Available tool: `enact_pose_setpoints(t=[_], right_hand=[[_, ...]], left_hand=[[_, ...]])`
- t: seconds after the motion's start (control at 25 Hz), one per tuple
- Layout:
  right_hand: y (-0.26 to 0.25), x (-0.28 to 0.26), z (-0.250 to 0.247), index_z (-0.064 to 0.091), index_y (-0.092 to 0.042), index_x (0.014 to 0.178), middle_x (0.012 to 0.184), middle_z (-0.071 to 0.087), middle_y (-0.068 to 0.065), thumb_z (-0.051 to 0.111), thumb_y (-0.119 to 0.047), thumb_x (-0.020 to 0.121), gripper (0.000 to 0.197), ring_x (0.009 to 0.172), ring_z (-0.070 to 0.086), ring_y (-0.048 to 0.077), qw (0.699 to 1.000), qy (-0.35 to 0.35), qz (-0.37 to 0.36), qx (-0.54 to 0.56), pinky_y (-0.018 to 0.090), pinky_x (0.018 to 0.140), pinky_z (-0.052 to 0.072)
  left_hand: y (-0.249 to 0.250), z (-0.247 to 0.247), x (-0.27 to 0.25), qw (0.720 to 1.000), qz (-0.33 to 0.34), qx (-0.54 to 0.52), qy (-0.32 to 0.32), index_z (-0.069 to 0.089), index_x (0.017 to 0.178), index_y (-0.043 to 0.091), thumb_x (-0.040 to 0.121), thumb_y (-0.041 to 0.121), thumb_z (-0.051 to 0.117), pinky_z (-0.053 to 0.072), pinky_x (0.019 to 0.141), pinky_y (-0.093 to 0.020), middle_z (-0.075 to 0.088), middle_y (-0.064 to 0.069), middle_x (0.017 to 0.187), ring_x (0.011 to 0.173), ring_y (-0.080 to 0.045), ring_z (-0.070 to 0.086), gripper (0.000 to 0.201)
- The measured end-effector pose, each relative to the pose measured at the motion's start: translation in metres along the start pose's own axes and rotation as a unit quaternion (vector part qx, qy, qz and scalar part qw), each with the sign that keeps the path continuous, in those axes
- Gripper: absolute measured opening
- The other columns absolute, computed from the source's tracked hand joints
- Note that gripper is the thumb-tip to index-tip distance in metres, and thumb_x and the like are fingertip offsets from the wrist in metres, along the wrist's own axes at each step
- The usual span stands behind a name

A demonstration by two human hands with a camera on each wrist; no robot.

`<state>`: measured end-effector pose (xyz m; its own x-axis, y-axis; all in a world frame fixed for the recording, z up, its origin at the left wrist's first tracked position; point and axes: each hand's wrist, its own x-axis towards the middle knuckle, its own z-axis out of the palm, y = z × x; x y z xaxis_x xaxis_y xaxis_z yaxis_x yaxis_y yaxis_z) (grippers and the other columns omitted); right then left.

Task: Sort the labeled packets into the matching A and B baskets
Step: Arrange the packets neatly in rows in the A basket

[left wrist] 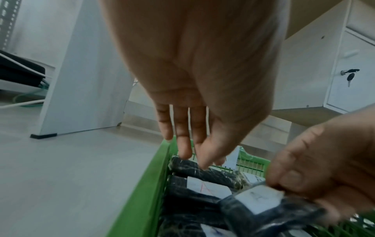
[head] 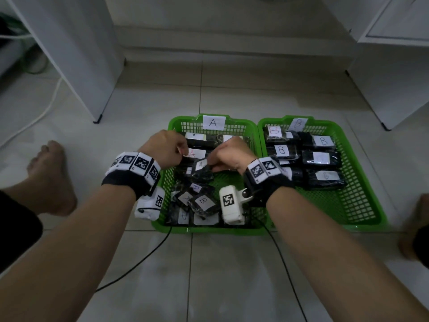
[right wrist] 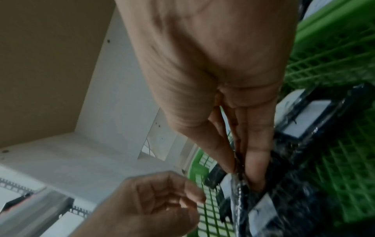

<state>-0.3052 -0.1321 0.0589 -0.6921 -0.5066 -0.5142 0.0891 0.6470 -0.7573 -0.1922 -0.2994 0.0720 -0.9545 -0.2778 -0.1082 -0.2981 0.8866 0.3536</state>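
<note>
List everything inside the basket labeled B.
The B basket holds black wrapped packets with white labels, packed at its far end; the readable labels show B, others are too faint. The right wrist covers its near-left corner, so packets there are partly hidden.

Head looks down; wrists close, blurry, share basket (head: pixel 162 219).
</note>
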Motion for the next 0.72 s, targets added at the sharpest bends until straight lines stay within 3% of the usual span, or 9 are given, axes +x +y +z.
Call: enact_pose_setpoints(t=[0.12,0.24,0.32,0.4,0.52,0.64,0.72], right_hand=[[0.000,0.009,0.031,0.078,0.004,0.091,0.093,0.078,0.016,0.075,0.007,0.082,0.011,0.084,0.078,0.027,0.999,-0.039,-0.009,-0.018,0.041,0.083,0.064],[0.001,0.013,0.042,0.076,0.004,0.101,0.101,0.077,0.017,0.069,0.006,0.088,0.015,0.092,0.076,0.029,0.997,-0.064,-0.022,-0.034,0.041,0.085,0.063],[0.001,0.014,0.042,0.078,-0.001,0.099,0.097,0.077,0.014,0.068,0.005,0.088,0.016,0.086,0.076,0.028,0.993,-0.033,-0.055,-0.104,0.041,0.078,0.064],[0.001,0.015,0.041,0.080,-0.004,0.090,0.090,0.077,0.011,0.071,-0.001,0.085,0.011,0.082,0.075,0.026,0.964,0.001,-0.098,-0.246,0.040,0.075,0.064],[0.002,0.012,0.038,0.079,-0.008,0.096,0.100,0.076,0.007,0.075,-0.015,0.085,0.013,0.093,0.072,0.022,0.921,-0.044,-0.104,-0.373,0.037,0.084,0.061],[-0.001,0.004,0.032,0.079,-0.009,0.104,0.107,0.075,0.005,0.077,-0.015,0.088,0.017,0.097,0.071,0.023,0.914,-0.100,-0.108,-0.378,0.037,0.087,0.060],[-0.002,-0.006,0.027,0.079,-0.008,0.096,0.099,0.077,0.007,0.077,-0.014,0.088,0.010,0.089,0.075,0.025,0.931,-0.121,-0.090,-0.333,0.041,0.078,0.064]], left_hand=[[-0.004,0.013,-0.002,0.995,0.019,0.062,-0.081,0.072,0.096,0.031,0.071,0.029,0.083,0.045,0.093,-0.032,0.067,0.018,0.090,0.091,-0.005,0.063,0.028],[-0.002,0.025,0.002,0.985,0.042,0.145,-0.083,0.070,0.101,0.032,0.067,0.042,0.084,0.036,0.102,-0.037,0.071,0.015,0.095,0.093,-0.009,0.065,0.037],[0.000,0.031,0.005,0.978,0.043,0.187,-0.080,0.069,0.101,0.031,0.070,0.044,0.080,0.034,0.103,-0.036,0.071,0.013,0.095,0.093,-0.012,0.064,0.036],[-0.002,0.035,0.006,0.974,0.035,0.210,-0.077,0.069,0.100,0.029,0.071,0.042,0.077,0.032,0.100,-0.034,0.071,0.010,0.093,0.090,-0.013,0.063,0.032],[-0.001,0.034,0.008,0.969,0.018,0.237,-0.070,0.068,0.095,0.025,0.073,0.040,0.074,0.031,0.097,-0.035,0.069,0.008,0.086,0.082,-0.016,0.059,0.028],[0.003,0.030,0.004,0.968,0.011,0.240,-0.067,0.067,0.094,0.024,0.074,0.041,0.074,0.030,0.096,-0.037,0.068,0.006,0.086,0.084,-0.018,0.063,0.027],[0.005,0.027,-0.001,0.974,0.016,0.218,-0.065,0.067,0.093,0.025,0.072,0.039,0.076,0.032,0.097,-0.037,0.068,0.007,0.088,0.086,-0.019,0.063,0.027]])
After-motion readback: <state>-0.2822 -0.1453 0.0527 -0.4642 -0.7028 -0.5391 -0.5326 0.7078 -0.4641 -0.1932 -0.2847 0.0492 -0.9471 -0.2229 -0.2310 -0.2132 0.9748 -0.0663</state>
